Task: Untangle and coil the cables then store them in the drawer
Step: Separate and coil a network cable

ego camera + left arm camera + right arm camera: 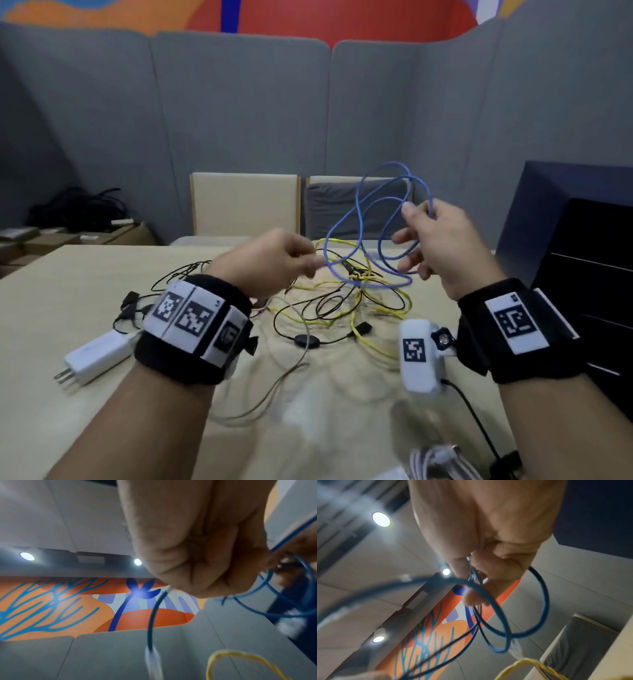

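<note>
Blue cable (363,219) up off the table (51,308), loops pinched in the right hand (435,240) fingers (409,209), free end running left and down to the left hand (274,260), fingers curled on it, connector (152,660) dangling just below.

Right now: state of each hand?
Left hand: pinches thin blue cable near its end.
Right hand: holds the blue cable's gathered loops.
</note>
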Demonstrator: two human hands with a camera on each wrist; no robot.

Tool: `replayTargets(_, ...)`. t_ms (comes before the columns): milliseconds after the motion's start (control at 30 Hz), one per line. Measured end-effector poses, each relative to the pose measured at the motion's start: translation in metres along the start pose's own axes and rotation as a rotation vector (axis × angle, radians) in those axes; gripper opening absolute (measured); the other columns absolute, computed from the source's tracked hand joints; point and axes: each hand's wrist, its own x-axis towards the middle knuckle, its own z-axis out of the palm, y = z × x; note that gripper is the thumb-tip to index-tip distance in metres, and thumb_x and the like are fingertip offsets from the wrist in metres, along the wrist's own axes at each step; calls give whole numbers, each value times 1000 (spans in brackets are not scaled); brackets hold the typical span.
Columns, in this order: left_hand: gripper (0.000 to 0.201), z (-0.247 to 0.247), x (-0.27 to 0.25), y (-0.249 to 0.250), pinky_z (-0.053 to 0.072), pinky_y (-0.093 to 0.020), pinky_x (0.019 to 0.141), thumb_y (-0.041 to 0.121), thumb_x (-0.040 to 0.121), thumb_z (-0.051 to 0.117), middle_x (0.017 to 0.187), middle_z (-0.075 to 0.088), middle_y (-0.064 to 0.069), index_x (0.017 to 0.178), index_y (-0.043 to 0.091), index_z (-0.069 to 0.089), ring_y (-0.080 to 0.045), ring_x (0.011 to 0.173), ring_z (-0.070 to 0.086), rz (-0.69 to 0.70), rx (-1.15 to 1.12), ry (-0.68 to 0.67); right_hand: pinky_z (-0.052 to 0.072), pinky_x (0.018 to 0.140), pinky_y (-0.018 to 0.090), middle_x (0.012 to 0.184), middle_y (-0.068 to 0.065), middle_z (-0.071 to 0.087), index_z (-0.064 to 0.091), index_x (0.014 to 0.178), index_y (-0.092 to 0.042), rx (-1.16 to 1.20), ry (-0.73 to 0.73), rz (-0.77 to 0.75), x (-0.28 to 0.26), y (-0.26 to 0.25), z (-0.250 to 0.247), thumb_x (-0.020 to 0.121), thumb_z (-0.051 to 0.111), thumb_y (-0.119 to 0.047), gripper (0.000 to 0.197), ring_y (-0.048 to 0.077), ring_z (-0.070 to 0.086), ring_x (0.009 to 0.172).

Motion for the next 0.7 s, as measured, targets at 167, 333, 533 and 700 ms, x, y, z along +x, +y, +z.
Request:
replayTargets(167,32,-8,11,13,30,-16,43,28,101,44,61,43,-3,73,12,48,-13,52,41,147,-333,251,40,40,25,112,5,60,48,114,-22,-73,-15,-57,17,7,3,93,60,-41,31,22,66,56)
replayTargets(333,26,-8,10,23,17,-26,55,20,104,36,60,39,3,82,10,44,-10,47,42,207,-785,276,41,91,29,128,-2,53,51,124,-28,-246,322,-356,18,-12,-6,87,56,-60,49,13,55,106)
replayTargets(533,21,-20,-4,30,7,-47,64,15,102,34,62,46,-1,84,12,45,-16,46,46,261,-1039,252,40,93,16,119,-8,56,63,107,-32,-464,134,-649,-14,-58,1,86,41,-72,50,5,53,110)
replayTargets(700,20,-16,1,25,10,-31,50,15,103,33,64,51,-1,86,13,45,-18,47,49,236,-1040,253,53,70,21,89,-9,65,55,100,-40,-200,-245,-551,-17,-50,27,86,69,-37,21,2,65,73)
